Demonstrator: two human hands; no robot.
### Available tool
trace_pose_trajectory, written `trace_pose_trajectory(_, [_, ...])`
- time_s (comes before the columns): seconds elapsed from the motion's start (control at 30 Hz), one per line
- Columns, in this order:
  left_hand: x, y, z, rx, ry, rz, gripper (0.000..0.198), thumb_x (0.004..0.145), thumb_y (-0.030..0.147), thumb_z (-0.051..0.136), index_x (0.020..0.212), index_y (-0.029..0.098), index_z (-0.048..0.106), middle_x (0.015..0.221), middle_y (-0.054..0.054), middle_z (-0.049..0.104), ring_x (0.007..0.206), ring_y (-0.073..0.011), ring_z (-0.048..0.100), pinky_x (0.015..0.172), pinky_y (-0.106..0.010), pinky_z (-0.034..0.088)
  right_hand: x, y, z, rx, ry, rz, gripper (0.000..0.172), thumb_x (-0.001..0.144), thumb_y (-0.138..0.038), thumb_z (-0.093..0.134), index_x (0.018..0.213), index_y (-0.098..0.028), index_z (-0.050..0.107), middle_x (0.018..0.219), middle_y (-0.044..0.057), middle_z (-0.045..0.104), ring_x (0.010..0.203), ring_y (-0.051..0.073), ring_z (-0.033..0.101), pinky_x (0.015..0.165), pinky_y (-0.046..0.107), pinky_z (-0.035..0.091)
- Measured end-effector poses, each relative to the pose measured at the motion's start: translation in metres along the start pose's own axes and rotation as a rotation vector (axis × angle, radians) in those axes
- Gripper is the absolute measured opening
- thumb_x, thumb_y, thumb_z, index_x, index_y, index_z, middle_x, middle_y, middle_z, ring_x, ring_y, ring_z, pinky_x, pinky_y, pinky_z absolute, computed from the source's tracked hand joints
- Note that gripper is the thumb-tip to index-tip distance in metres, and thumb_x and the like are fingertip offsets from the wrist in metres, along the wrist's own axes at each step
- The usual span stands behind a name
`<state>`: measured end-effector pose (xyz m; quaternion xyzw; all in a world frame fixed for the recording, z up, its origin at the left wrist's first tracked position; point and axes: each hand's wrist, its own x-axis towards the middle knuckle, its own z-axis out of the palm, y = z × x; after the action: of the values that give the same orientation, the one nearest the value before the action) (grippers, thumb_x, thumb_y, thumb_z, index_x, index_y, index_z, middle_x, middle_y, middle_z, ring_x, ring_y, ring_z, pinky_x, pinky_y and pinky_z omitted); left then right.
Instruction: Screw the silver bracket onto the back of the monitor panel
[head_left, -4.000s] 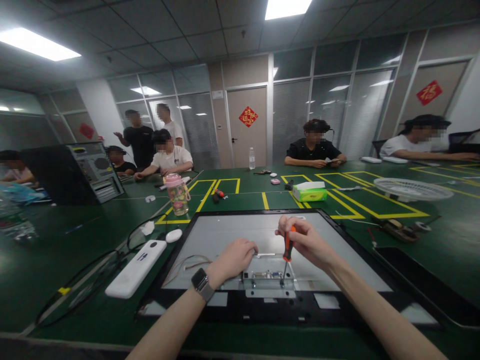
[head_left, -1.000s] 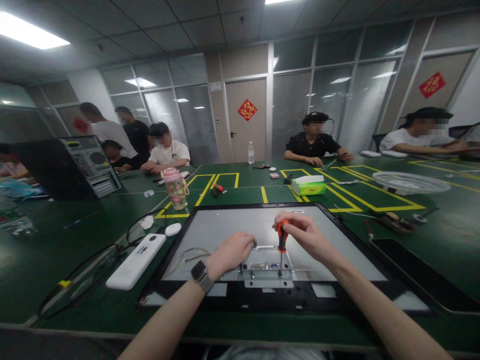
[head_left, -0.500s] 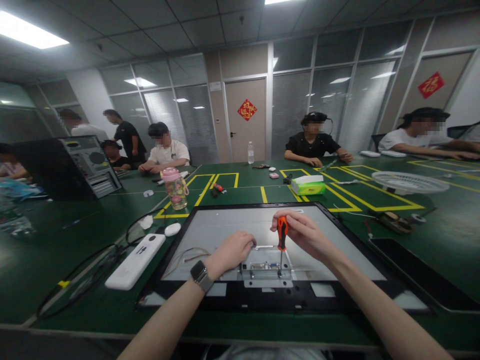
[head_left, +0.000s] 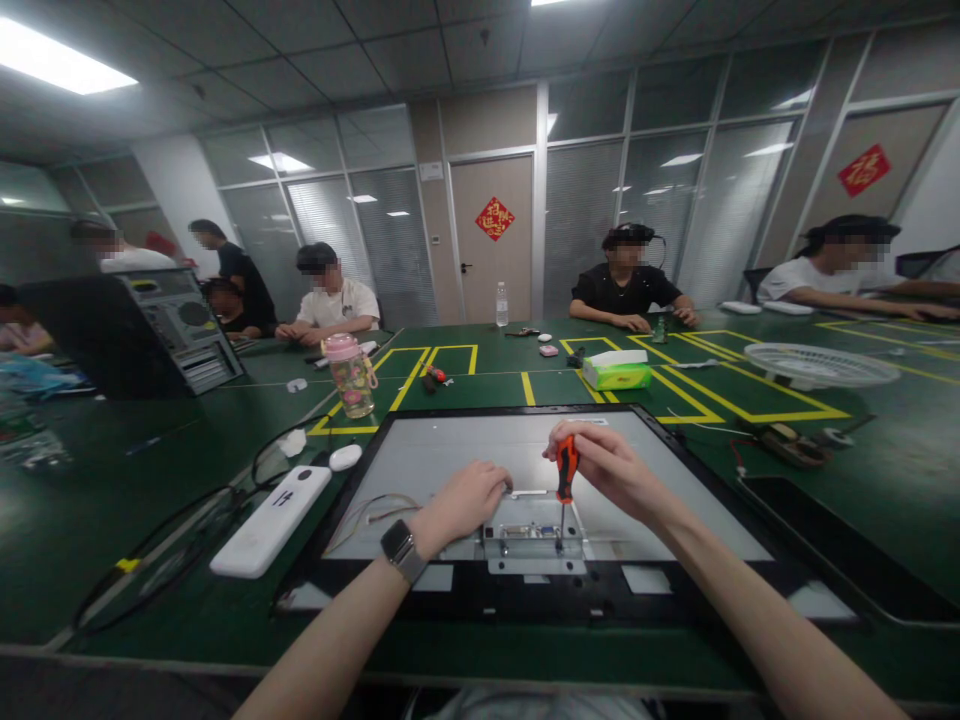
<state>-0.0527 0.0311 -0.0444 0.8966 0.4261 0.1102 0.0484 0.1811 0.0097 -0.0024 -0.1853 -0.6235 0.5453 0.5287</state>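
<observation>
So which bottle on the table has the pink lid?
The patterned bottle standing left of the monitor panel. The clear water bottle far back near the door shows no pink.

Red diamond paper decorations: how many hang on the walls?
2: red diamond door decoration at centre, red diamond wall decoration at right; people at left may hide another.
</observation>
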Motion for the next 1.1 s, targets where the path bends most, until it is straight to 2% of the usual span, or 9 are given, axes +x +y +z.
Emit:
trace_pose_trajectory(0.17, [0.000,-0.001,0.001,-0.016,-0.001,0.000,0.030,0.099,0.017,0.038,0.107,0.018,0.067,0.101,-0.008,0.068,0.099,-0.0222,0.061,0.091,-0.033,0.047,0.001,0.001,0.000,-0.043,0.060,-0.046,0.020,0.070,-0.039,0.086,0.073,-0.023,0.074,0.084,0.002,0.059,0.079,0.018,0.059,0.071,0.030,0.051])
trace_pose_trajectory(0.4, [0.000,0.000,-0.001,-0.035,-0.004,0.000,0.030,0.099,0.017,0.038,0.108,0.017,0.067,0.103,-0.008,0.068,0.101,-0.0223,0.061,0.092,-0.034,0.047,-0.001,0.005,0.000,0.066,-0.019,0.057,0.028,0.085,-0.046,0.071,0.102,-0.024,0.075,0.085,0.006,0.069,0.085,0.020,0.063,0.079,0.036,0.051])
trace_pose_trajectory(0.6, [0.000,0.001,-0.001,-0.034,0.001,-0.002,0.031,0.100,0.017,0.037,0.107,0.017,0.067,0.102,-0.008,0.068,0.100,-0.0217,0.060,0.092,-0.033,0.047,-0.001,0.007,-0.003,0.017,-0.006,0.003,0.019,0.081,-0.042,0.076,0.086,-0.024,0.074,0.097,0.004,0.064,0.088,0.018,0.062,0.085,0.035,0.050])
trace_pose_trajectory(0.77, [0.000,0.001,-0.001,-0.033,0.001,-0.002,0.030,0.099,0.017,0.037,0.107,0.017,0.067,0.102,-0.008,0.068,0.100,-0.0218,0.060,0.091,-0.033,0.047,-0.001,0.000,0.001,0.138,-0.064,0.106,0.026,0.085,-0.044,0.072,0.102,-0.023,0.072,0.089,0.005,0.069,0.086,0.019,0.065,0.080,0.034,0.050])
trace_pose_trajectory(0.93, [0.000,0.001,-0.002,-0.028,-0.008,-0.001,0.030,0.099,0.016,0.037,0.107,0.016,0.066,0.103,-0.009,0.068,0.101,-0.0218,0.060,0.091,-0.033,0.047,-0.001,-0.003,0.003,0.148,-0.076,0.130,0.025,0.087,-0.042,0.070,0.102,-0.023,0.070,0.093,0.006,0.069,0.088,0.019,0.065,0.084,0.035,0.050])
trace_pose_trajectory(1.1, [0.000,0.000,-0.001,-0.027,0.001,0.004,0.031,0.099,0.017,0.037,0.106,0.017,0.067,0.101,-0.008,0.068,0.099,-0.0219,0.060,0.091,-0.033,0.047,0.000,0.004,-0.002,0.029,-0.016,0.029,0.019,0.074,-0.036,0.083,0.084,-0.024,0.072,0.093,0.002,0.060,0.088,0.018,0.060,0.088,0.036,0.050])
